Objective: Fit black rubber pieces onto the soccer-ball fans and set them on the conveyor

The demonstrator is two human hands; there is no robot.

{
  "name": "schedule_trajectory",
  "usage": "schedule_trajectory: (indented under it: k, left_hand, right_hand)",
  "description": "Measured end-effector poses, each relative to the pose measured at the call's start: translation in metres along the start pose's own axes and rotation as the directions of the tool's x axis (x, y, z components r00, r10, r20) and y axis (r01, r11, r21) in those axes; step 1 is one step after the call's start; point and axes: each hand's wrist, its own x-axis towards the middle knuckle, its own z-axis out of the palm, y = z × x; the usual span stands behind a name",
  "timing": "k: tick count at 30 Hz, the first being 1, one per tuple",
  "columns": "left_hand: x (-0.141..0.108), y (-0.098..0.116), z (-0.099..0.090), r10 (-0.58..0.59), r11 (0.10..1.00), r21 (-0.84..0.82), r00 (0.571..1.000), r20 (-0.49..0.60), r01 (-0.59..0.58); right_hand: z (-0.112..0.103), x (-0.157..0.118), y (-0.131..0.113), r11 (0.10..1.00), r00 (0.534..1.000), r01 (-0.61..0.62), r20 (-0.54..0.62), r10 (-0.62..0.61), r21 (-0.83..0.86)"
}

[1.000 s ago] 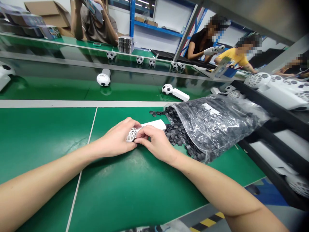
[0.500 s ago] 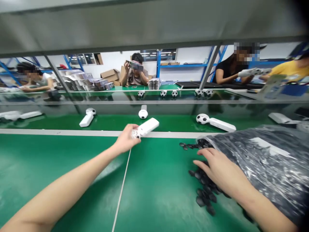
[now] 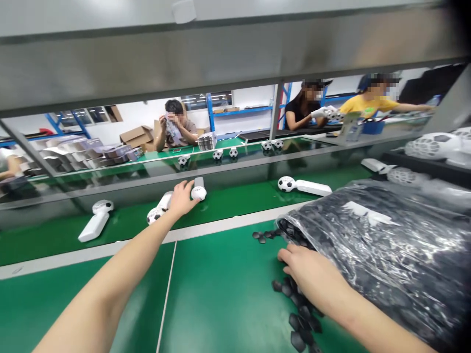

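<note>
My left hand point(image 3: 181, 198) reaches over the belt, its thumb and fingers apart at the left side of a white device with a football-patterned head point(image 3: 198, 193). Partly behind that hand lies a second such device point(image 3: 155, 215), its ball head and part of its white handle showing. My right hand point(image 3: 307, 267) rests low over small black angular pieces point(image 3: 301, 314) on the green tabletop. Its fingers are curled in close to the thumb, and what they pinch, if anything, is hidden. Beside it lies a clear plastic bag point(image 3: 386, 245) full of dark pieces, its mouth towards the hand.
More football-headed devices lie along the green belt point(image 3: 235, 201), one at left point(image 3: 96, 220) and one right of centre point(image 3: 303, 186). A pale strip point(image 3: 224, 223) borders the belt. Overhead runs a grey metal beam point(image 3: 184, 63). Co-workers sit opposite, near stacked boxes point(image 3: 81, 152).
The football-headed device in my left hand has been put down on the belt, and that hand has moved to another one. My right hand's fingers have curled in. The view has turned right.
</note>
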Motion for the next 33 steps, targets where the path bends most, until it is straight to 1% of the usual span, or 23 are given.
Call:
schedule_trajectory:
  k: [2, 4, 6, 7, 9, 11, 13, 16, 17, 18, 20, 21, 22, 23, 25, 26, 27, 28, 29, 31, 32, 33]
  left_hand:
    - [0.017, 0.019, 0.014, 0.041, 0.999, 0.014, 0.997, 0.06, -0.042]
    - [0.026, 0.034, 0.026, 0.04, 0.999, 0.032, 0.993, 0.11, -0.044]
    - [0.027, 0.045, 0.032, 0.029, 0.998, 0.055, 0.989, 0.146, -0.037]
    - [0.024, 0.049, 0.031, 0.026, 0.997, 0.067, 0.987, 0.16, -0.037]
    - [0.014, 0.056, 0.022, 0.035, 0.995, 0.087, 0.981, 0.19, -0.052]
    - [-0.005, 0.063, 0.005, 0.064, 0.991, 0.1, 0.97, 0.233, -0.089]
    - [-0.033, 0.071, -0.016, 0.111, 0.985, 0.1, 0.955, 0.277, -0.144]
    - [-0.087, 0.081, -0.047, 0.183, 0.971, 0.087, 0.922, 0.341, -0.224]
    - [-0.106, 0.084, -0.058, 0.203, 0.966, 0.074, 0.906, 0.372, -0.247]
    - [-0.124, 0.086, -0.067, 0.235, 0.959, 0.046, 0.875, 0.422, -0.28]
    - [-0.153, 0.088, -0.083, 0.326, 0.934, -0.058, 0.771, 0.547, -0.353]
    - [-0.164, 0.088, -0.089, 0.383, 0.912, -0.11, 0.723, 0.576, -0.396]
    - [-0.171, 0.088, -0.093, 0.446, 0.881, -0.149, 0.687, 0.573, -0.449]
    - [-0.176, 0.088, -0.095, 0.514, 0.843, -0.174, 0.664, 0.544, -0.51]
    - [-0.18, 0.09, -0.092, 0.642, 0.75, -0.219, 0.607, 0.469, -0.624]
    - [-0.182, 0.091, -0.088, 0.678, 0.721, -0.249, 0.582, 0.449, -0.647]
    - [-0.183, 0.093, -0.082, 0.688, 0.715, -0.278, 0.575, 0.444, -0.641]
    - [-0.184, 0.095, -0.077, 0.668, 0.737, -0.294, 0.592, 0.45, -0.608]
    - [-0.187, 0.097, -0.071, 0.62, 0.781, -0.285, 0.636, 0.46, -0.556]
    - [-0.192, 0.1, -0.062, 0.459, 0.888, -0.205, 0.756, 0.467, -0.413]
    - [-0.194, 0.101, -0.06, 0.381, 0.924, -0.169, 0.8, 0.463, -0.342]
    - [-0.196, 0.102, -0.058, 0.318, 0.948, -0.153, 0.83, 0.458, -0.278]
  right_hand:
    - [-0.002, 0.0, -0.002, 1.0, 1.0, -0.015, 0.002, 0.015, 0.001]
    - [-0.003, 0.001, -0.003, 1.0, 1.0, -0.026, -0.002, 0.026, 0.009]
    - [-0.003, 0.002, -0.003, 0.999, 0.999, -0.03, -0.01, 0.03, 0.015]
    - [-0.003, 0.002, -0.002, 0.999, 0.999, -0.032, -0.015, 0.032, 0.017]
    - [-0.002, 0.003, -0.001, 0.999, 0.999, -0.029, -0.035, 0.029, 0.013]
    - [-0.002, 0.003, 0.0, 1.0, 0.998, -0.023, -0.057, 0.023, -0.009]
    - [-0.002, 0.002, 0.0, 0.999, 0.998, -0.013, -0.063, 0.011, -0.041]
    - [-0.003, -0.001, -0.002, 0.997, 0.998, 0.003, -0.059, -0.008, -0.082]
    - [-0.003, -0.002, -0.002, 0.996, 0.998, 0.01, -0.062, -0.015, -0.088]
    - [-0.003, -0.003, -0.002, 0.996, 0.998, 0.015, -0.066, -0.021, -0.089]
    - [-0.001, -0.003, -0.001, 0.998, 0.996, 0.03, -0.079, -0.034, -0.062]
    - [0.001, -0.003, 0.0, 0.999, 0.995, 0.04, -0.085, -0.043, -0.033]
    - [0.003, -0.002, 0.001, 0.999, 0.994, 0.054, -0.093, -0.053, 0.005]
    - [0.004, -0.001, 0.002, 0.996, 0.993, 0.071, -0.102, -0.065, 0.048]
    - [0.007, 0.0, 0.003, 0.987, 0.987, 0.11, -0.129, -0.095, 0.119]
    - [0.007, 0.001, 0.004, 0.982, 0.984, 0.126, -0.147, -0.105, 0.142]
    - [0.007, 0.001, 0.003, 0.977, 0.979, 0.14, -0.167, -0.113, 0.16]
    - [0.006, 0.001, 0.003, 0.972, 0.976, 0.15, -0.185, -0.116, 0.179]
    - [0.006, 0.0, 0.002, 0.966, 0.973, 0.159, -0.201, -0.117, 0.203]
    - [0.005, 0.0, 0.0, 0.945, 0.966, 0.185, -0.228, -0.124, 0.269]
    - [0.005, 0.0, -0.002, 0.93, 0.961, 0.205, -0.243, -0.133, 0.305]
    - [0.005, -0.001, -0.003, 0.912, 0.955, 0.227, -0.261, -0.14, 0.342]
